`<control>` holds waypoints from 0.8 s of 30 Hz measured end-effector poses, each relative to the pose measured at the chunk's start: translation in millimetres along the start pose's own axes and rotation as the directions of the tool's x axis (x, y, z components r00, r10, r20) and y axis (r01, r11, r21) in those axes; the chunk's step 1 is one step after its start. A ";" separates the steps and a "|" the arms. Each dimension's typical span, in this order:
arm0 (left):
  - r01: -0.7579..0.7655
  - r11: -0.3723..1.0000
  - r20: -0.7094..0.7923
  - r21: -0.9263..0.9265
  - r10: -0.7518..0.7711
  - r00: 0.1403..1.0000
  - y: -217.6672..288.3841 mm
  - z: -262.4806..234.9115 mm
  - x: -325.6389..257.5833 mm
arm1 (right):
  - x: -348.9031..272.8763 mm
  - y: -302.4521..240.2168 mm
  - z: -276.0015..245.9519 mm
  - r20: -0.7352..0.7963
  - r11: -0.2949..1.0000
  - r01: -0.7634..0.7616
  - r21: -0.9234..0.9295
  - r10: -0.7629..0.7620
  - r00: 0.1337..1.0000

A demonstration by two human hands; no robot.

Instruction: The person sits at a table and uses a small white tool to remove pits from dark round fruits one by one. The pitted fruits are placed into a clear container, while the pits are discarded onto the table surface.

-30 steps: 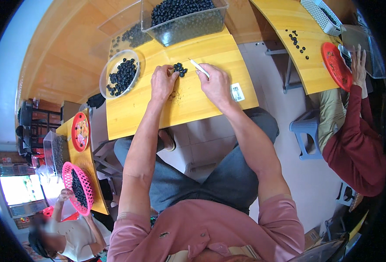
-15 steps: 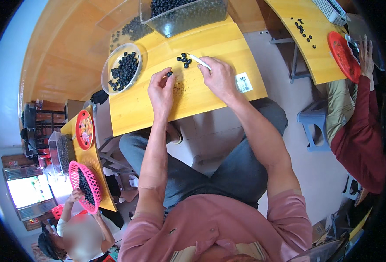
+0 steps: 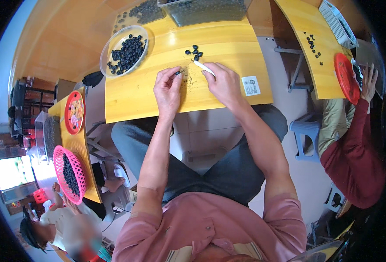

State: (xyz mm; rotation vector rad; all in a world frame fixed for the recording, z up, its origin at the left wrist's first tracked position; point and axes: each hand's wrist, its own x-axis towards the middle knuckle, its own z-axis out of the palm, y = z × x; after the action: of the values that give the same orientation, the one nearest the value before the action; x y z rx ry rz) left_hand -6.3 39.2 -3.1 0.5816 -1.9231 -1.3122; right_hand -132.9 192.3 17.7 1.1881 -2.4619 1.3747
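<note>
My left hand point(image 3: 167, 92) is above the near part of the yellow table point(image 3: 136, 98), its thumb and fingertips pinching one small dark round bead-like piece point(image 3: 178, 73). My right hand point(image 3: 226, 85) grips a slim white-handled tool point(image 3: 204, 67), pointing up and left; its tip is too small to make out. Just beyond that tip lies a small cluster of black round pieces point(image 3: 195, 53). Dark crumbs point(image 3: 190, 80) are scattered on the wood between my hands. At the far left, a clear round bowl point(image 3: 107, 56) contains many more of the black pieces.
A clear bin point(image 3: 206, 16) of dark pieces stands at the far edge. A white label point(image 3: 251, 86) is right of my right hand. A person in a dark red sleeve point(image 3: 354, 148) sits right, beside a red tray point(image 3: 344, 77). At left are another person and a pink basket point(image 3: 80, 174).
The view has shifted slightly. My right hand with the white tool has come nearer to me and away from the black cluster. The person at left has lowered a hand from the pink basket.
</note>
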 end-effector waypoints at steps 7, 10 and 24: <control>0.137 0.966 -0.005 -0.219 -0.141 0.990 7.2 4.3 -2.6 | -7.8 -1.6 7.0 0.017 0.982 0.166 -0.084 -0.166 0.986; 0.145 0.961 0.026 -0.233 -0.143 0.989 4.8 4.8 -0.9 | -9.0 -1.5 6.6 0.032 0.973 0.202 -0.108 -0.200 0.979; 0.132 0.979 0.075 -0.153 -0.121 0.990 9.8 4.7 0.4 | -11.1 -1.7 6.1 0.100 0.943 0.288 -0.166 -0.275 0.956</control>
State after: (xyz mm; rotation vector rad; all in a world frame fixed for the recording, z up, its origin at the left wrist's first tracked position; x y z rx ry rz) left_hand -9.8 45.4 5.0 0.5955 -1.8383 -1.5660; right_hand -122.4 193.7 10.7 1.5008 -2.2887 1.0277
